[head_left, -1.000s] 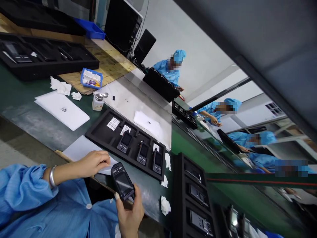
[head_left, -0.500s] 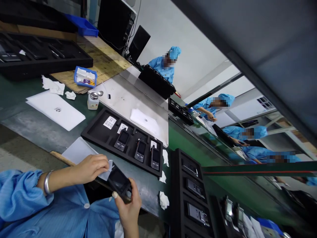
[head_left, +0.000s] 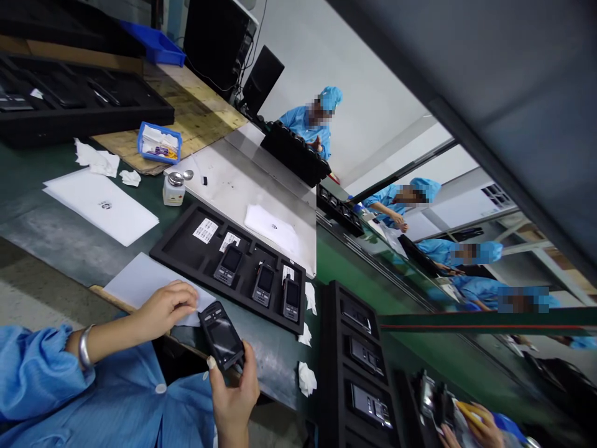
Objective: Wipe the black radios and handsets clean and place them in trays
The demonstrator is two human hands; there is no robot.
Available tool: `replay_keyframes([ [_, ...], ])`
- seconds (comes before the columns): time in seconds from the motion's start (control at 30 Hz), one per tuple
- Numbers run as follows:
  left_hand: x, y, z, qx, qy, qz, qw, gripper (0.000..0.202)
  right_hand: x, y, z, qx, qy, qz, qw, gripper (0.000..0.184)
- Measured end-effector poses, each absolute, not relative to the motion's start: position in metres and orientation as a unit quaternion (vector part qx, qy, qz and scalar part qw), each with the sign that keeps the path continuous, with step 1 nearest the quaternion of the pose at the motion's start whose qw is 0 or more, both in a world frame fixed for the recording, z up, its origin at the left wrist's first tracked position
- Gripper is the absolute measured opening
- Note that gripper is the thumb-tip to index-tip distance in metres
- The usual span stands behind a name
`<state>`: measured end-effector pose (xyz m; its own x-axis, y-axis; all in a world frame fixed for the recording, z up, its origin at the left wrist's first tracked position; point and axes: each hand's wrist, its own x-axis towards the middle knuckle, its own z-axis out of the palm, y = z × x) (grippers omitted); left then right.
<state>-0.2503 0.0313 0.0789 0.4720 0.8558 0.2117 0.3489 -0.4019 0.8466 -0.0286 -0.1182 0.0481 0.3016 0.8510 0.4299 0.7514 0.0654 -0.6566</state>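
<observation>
My right hand [head_left: 236, 398] had its fingers clamped around the black handset [head_left: 221, 336] at the lower middle of the frame, screen up, long axis running from lower right to upper left. My left hand [head_left: 165, 306], fingers pinched together on a small wipe [head_left: 200, 310], rested just left of it. Three handsets sat in the tray [head_left: 186, 246] above; two slots held only labels, so I judged the job partway through.

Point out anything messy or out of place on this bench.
Crumpled white wipes lie scattered on the green bench between the two black trays, and more lie near the blue bin. The handsets look seated straight.
</observation>
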Motion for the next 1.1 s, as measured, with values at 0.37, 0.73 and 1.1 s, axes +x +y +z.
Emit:
replay_keyframes([
  [0.37, -0.259, 0.034, 0.079, 0.718, 0.399, 0.313, 0.477, 0.018, -0.025, -0.107, 0.049, -0.676, -0.603, 0.046, 0.421, 0.063],
  [0.73, -0.265, 0.037, 0.076, 0.721, 0.387, 0.323, 0.475, 0.028, -0.033, -0.114, 0.050, -0.642, -0.629, 0.141, 0.415, 0.066],
  [1.1, -0.278, 0.049, 0.077, 0.734, 0.392, 0.313, 0.457, 0.030, -0.041, -0.066, 0.065, -0.625, -0.635, 0.211, 0.403, 0.063],
])
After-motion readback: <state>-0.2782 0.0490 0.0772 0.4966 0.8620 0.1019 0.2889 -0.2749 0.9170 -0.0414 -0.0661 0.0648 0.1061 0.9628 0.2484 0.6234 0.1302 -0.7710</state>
